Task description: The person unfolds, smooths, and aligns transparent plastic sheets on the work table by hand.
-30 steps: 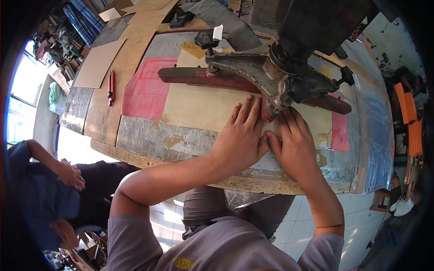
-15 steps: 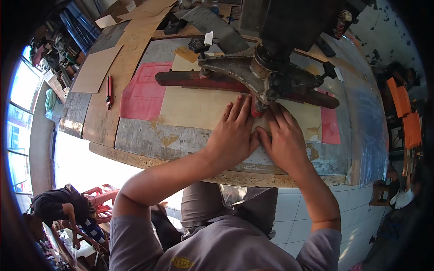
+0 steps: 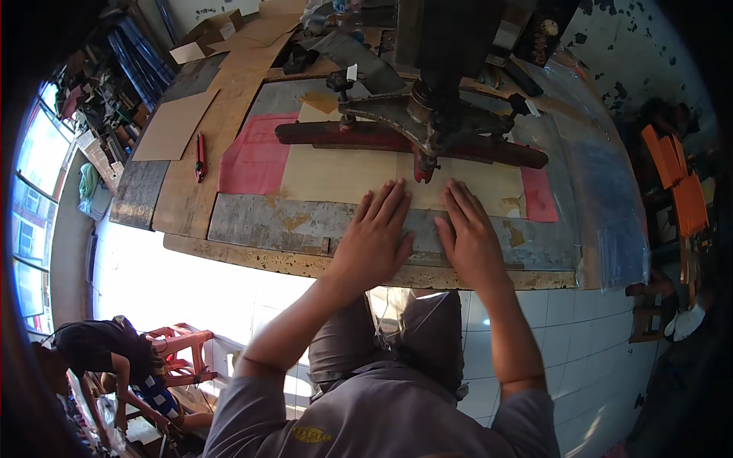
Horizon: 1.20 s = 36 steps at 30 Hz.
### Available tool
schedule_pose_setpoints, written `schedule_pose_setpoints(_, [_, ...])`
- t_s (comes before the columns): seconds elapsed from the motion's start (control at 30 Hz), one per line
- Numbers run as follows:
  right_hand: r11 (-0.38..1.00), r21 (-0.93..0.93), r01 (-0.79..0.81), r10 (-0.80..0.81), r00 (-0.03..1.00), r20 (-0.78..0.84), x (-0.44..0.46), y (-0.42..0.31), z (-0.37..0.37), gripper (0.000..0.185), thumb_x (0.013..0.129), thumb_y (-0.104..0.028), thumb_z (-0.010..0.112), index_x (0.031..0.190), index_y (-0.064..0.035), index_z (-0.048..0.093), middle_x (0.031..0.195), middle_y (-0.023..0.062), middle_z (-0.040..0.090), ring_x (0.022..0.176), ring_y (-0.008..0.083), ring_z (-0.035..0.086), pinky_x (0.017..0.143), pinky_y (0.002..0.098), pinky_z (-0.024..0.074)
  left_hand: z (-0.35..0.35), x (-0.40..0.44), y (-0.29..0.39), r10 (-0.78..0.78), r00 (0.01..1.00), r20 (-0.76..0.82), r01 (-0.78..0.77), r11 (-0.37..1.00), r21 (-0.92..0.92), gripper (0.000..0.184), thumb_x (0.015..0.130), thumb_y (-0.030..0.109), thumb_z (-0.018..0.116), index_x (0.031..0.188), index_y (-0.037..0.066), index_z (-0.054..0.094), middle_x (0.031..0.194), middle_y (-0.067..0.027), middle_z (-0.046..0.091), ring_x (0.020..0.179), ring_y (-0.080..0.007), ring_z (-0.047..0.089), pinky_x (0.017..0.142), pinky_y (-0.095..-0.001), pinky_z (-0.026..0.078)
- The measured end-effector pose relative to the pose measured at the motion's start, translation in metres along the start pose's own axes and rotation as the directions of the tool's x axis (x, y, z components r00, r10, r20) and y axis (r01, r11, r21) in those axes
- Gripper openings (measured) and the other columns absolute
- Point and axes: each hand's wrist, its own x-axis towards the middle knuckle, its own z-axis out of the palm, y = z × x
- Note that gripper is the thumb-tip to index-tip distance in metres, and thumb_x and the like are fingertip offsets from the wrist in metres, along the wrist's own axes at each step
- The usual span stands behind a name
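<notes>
My left hand (image 3: 374, 240) lies flat, fingers together and outstretched, its fingertips on the front part of a cream sheet (image 3: 332, 175). To its right, my right hand (image 3: 475, 238) rests the same way, fingertips on the sheet's front edge. Neither hand holds anything. Pink sheet material (image 3: 252, 156) sticks out at the cream sheet's left and right ends. Just beyond my fingers, a dark red press bar (image 3: 324, 136) spans the sheet, carried by a metal bracket (image 3: 424, 114) with black knobs. Whether the bar touches the sheet, I cannot tell.
A red cutter knife (image 3: 200, 158) and brown cardboard (image 3: 175, 126) lie on the left of the table. Clear plastic sheets (image 3: 615, 221) hang over its right side. At lower left, a person (image 3: 103, 355) bends beside a pink stool (image 3: 187, 355). Orange chairs (image 3: 679, 179) stand at right.
Both hands have slid back toward me from under the bracket and moved apart from each other. The view has shifted slightly.
</notes>
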Motion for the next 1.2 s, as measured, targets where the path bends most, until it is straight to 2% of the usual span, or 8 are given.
schedule_pose_setpoints(0.03, [1.000,0.008,-0.024,0.024,1.000,-0.010,-0.007,-0.004,-0.002,0.052,0.101,-0.020,0.066,0.140,0.0109,0.055,0.149,0.0250,0.054,0.140,0.0385,0.051,0.117,0.0466,0.0443,-0.003,-0.007,0.004,-0.026,1.000,-0.013,0.025,0.999,-0.029,0.058,0.102,0.028,0.056,0.148,-0.006,0.048,0.162,-0.0241,0.040,0.153,-0.0385,0.036,0.126,-0.0526,0.029])
schedule_pose_setpoints(0.07, [0.999,0.017,-0.050,0.050,0.999,-0.019,-0.015,-0.010,-0.004,0.051,0.101,-0.019,0.066,0.141,0.0102,0.055,0.150,0.0243,0.054,0.141,0.0382,0.051,0.117,0.0470,0.0441,-0.007,-0.014,0.007,-0.063,0.996,-0.055,0.056,0.991,-0.124,0.051,0.098,0.024,0.062,0.142,-0.002,0.057,0.159,-0.0198,0.046,0.151,-0.0348,0.041,0.125,-0.0519,0.030])
schedule_pose_setpoints(0.13, [0.990,0.071,-0.123,0.127,0.991,-0.049,-0.026,-0.021,-0.009,0.043,0.099,-0.015,0.067,0.136,0.0066,0.062,0.148,0.0205,0.058,0.142,0.0354,0.052,0.118,0.0470,0.0433,-0.008,-0.026,0.008,-0.077,0.993,-0.090,0.063,0.986,-0.157,0.048,0.095,0.022,0.066,0.137,-0.001,0.062,0.155,-0.0177,0.052,0.149,-0.0332,0.044,0.124,-0.0521,0.032])
schedule_pose_setpoints(0.2, [0.988,0.098,-0.116,0.124,0.989,-0.085,-0.038,-0.023,-0.008,0.039,0.098,-0.014,0.069,0.131,0.0055,0.066,0.144,0.0187,0.062,0.140,0.0341,0.054,0.117,0.0476,0.0438,-0.001,-0.036,0.011,-0.094,0.981,-0.170,0.065,0.984,-0.165,0.040,0.092,0.020,0.071,0.127,0.002,0.069,0.146,-0.0143,0.062,0.144,-0.0303,0.052,0.122,-0.0531,0.036])
schedule_pose_setpoints(0.33, [0.992,0.079,-0.103,0.114,0.982,-0.152,-0.044,-0.023,-0.009,0.031,0.094,-0.012,0.073,0.121,0.0034,0.072,0.136,0.0154,0.068,0.137,0.0308,0.059,0.115,0.0487,0.0441,0.001,-0.040,0.010,-0.030,0.980,-0.199,0.003,0.990,-0.139,0.035,0.092,0.020,0.070,0.121,0.000,0.070,0.141,-0.0153,0.064,0.142,-0.0320,0.053,0.121,-0.0541,0.036])
schedule_pose_setpoints(0.9, [0.992,0.070,-0.103,0.115,0.975,-0.191,-0.042,-0.025,-0.011,0.028,0.092,-0.013,0.074,0.116,0.0007,0.074,0.132,0.0124,0.071,0.133,0.0278,0.061,0.114,0.0473,0.0425,0.001,-0.039,0.011,-0.033,0.973,-0.230,0.005,0.993,-0.120,0.035,0.090,0.019,0.072,0.122,0.005,0.073,0.140,-0.0099,0.067,0.138,-0.0277,0.058,0.120,-0.0544,0.039])
schedule_pose_setpoints(1.0, [0.992,0.075,-0.106,0.119,0.974,-0.193,-0.041,-0.026,-0.011,0.027,0.092,-0.014,0.074,0.115,0.0005,0.074,0.132,0.0122,0.071,0.133,0.0277,0.061,0.114,0.0471,0.0424,0.002,-0.039,0.010,-0.023,0.975,-0.222,-0.007,0.991,-0.133,0.035,0.091,0.021,0.071,0.120,0.001,0.071,0.141,-0.0140,0.065,0.140,-0.0299,0.056,0.122,-0.0545,0.036])
schedule_pose_setpoints(1.2, [0.991,0.082,-0.104,0.118,0.974,-0.195,-0.041,-0.025,-0.011,0.026,0.092,-0.013,0.074,0.114,0.0006,0.075,0.131,0.0121,0.071,0.133,0.0277,0.062,0.113,0.0470,0.0429,0.003,-0.039,0.010,-0.039,0.972,-0.233,0.008,0.991,-0.134,0.035,0.089,0.019,0.072,0.122,0.006,0.073,0.140,-0.0098,0.067,0.138,-0.0277,0.058,0.120,-0.0554,0.038])
